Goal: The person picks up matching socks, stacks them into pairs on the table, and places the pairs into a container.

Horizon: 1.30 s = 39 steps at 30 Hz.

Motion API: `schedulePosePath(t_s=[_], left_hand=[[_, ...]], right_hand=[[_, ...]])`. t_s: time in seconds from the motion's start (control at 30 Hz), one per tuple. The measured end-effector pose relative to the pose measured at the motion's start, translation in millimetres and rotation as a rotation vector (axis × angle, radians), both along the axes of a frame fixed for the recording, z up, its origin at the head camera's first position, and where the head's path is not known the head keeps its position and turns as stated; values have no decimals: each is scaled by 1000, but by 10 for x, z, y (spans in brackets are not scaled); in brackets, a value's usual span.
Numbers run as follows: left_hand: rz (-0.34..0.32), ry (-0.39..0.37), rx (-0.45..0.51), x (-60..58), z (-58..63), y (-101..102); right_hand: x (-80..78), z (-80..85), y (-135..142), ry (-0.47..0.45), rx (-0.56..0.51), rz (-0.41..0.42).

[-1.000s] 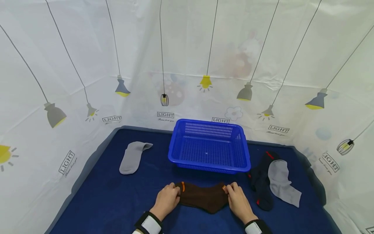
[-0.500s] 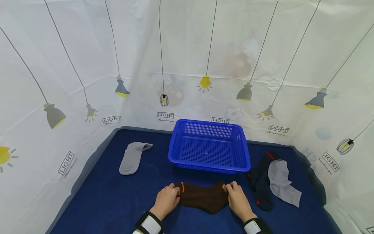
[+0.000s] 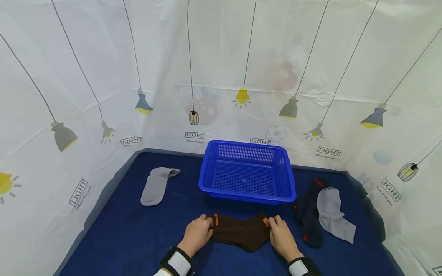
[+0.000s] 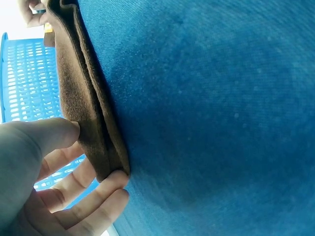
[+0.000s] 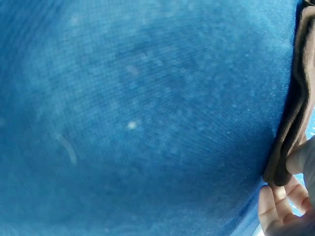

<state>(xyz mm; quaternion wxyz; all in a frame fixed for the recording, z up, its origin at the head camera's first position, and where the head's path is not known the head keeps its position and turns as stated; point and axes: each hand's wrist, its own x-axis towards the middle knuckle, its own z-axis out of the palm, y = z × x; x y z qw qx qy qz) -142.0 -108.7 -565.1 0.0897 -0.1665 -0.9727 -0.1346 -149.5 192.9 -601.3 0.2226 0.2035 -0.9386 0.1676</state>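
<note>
Brown socks (image 3: 238, 232) with orange marks lie stretched sideways in front of the basket, one layered on the other. At their left end, my left hand (image 3: 197, 234) pinches the fabric between thumb and fingers. My right hand (image 3: 282, 235) pinches the opposite end, beside an orange mark. In the left wrist view the two layers of brown fabric (image 4: 81, 83) show edge-on, with the left thumb (image 4: 59, 133) on the near face. The right wrist view shows the right fingers (image 5: 275, 206) at the fabric's other end (image 5: 290, 132).
A blue plastic basket (image 3: 203, 183) stands behind the socks. One grey sock (image 3: 154, 188) lies at the left. Dark socks with red marks (image 3: 310, 214) and another grey sock (image 3: 333, 214) lie overlapping at the right. A white printed curtain (image 3: 221, 69) encloses the dark blue table (image 3: 138, 241).
</note>
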Motion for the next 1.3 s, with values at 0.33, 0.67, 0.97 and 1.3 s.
schedulePosePath(t_s=[0.33, 0.67, 0.97, 1.3], left_hand=[[0, 23, 7, -23, -9, -5], [14, 49, 24, -47, 10, 4], [23, 21, 6, -49, 21, 11], [35, 13, -6, -44, 48, 2]], right_hand=[[32, 6, -19, -66, -2, -43], [65, 39, -29, -77, -5, -64], [71, 63, -22, -157, 0, -106], [97, 101, -51, -106, -7, -75]])
